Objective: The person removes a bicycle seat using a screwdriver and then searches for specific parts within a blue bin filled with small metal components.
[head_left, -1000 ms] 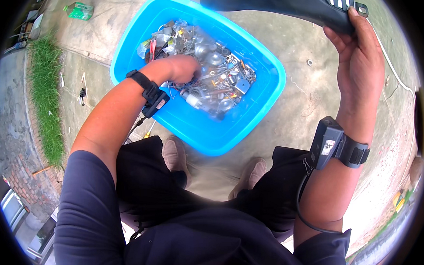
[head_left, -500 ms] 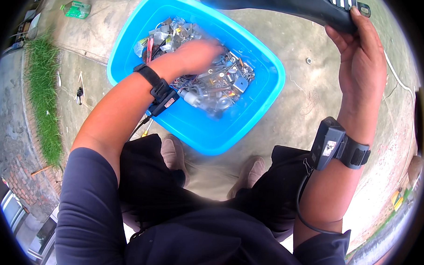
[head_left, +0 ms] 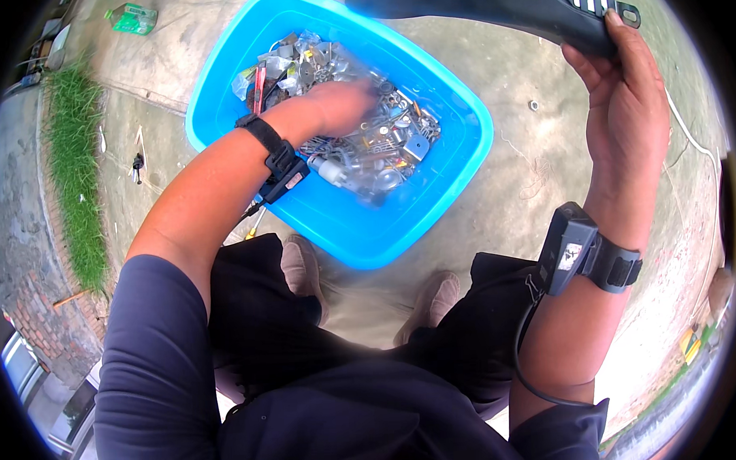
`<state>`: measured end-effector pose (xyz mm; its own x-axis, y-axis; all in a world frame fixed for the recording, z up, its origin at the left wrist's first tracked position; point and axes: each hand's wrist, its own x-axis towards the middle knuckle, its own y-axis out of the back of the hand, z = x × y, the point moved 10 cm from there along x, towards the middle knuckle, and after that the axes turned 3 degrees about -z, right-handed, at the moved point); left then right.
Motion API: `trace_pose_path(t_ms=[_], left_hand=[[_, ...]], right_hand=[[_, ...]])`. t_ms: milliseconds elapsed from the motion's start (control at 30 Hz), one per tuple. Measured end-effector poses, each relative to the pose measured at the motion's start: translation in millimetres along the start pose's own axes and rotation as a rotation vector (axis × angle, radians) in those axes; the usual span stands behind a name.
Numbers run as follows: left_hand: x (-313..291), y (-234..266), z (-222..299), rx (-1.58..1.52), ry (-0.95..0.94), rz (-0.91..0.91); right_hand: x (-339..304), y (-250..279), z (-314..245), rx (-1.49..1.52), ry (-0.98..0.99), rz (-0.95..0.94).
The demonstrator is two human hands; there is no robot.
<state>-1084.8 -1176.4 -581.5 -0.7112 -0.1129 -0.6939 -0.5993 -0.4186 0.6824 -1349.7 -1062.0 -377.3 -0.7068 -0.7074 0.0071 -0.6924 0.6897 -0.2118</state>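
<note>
My left hand reaches down into a wide blue plastic tub from its left side. Its fingers are smeared by motion and sink among mixed small hardware, so their grip cannot be made out. Screws, metal bits, clear plastic pieces and a silvery square part make up the pile. At the upper right, my right hand is closed on the end of a long black plastic piece with three pale slots and a small looped tab. The thumb presses on top and the fingers are underneath. Its far side lies beyond the view.
The tub stands on concrete in front of my feet. A green plastic bottle lies at the far left, above a grass strip. A small ring and a pale cable lie on the ground at the right.
My left hand has shifted slightly left and down within the pile. My right hand and the black plastic piece stay nearly in place.
</note>
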Motion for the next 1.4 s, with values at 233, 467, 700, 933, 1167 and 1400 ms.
trace_pose_path(t_ms=[233, 467, 700, 933, 1167, 1400], left_hand=[[-8, -5, -9, 0.003, 0.041, -0.026], [-7, -18, -2, 0.070, -0.071, 0.026], [-7, -30, -13, 0.046, -0.054, -0.096], [-5, -35, -17, 0.006, -0.023, -0.199], [-13, -45, 1, -0.103, -0.105, -0.374], [-3, -21, -13, -0.128, -0.034, -0.157]], right_hand=[[1, 3, 2, 0.003, -0.012, -0.007], [-3, -3, 0, -0.034, -0.008, 0.005], [-3, 2, 1, -0.019, -0.013, 0.009], [0, 2, 3, -0.006, -0.016, -0.006], [-1, 6, 2, -0.005, -0.002, -0.003], [-1, 5, -2, 0.001, -0.003, -0.009]])
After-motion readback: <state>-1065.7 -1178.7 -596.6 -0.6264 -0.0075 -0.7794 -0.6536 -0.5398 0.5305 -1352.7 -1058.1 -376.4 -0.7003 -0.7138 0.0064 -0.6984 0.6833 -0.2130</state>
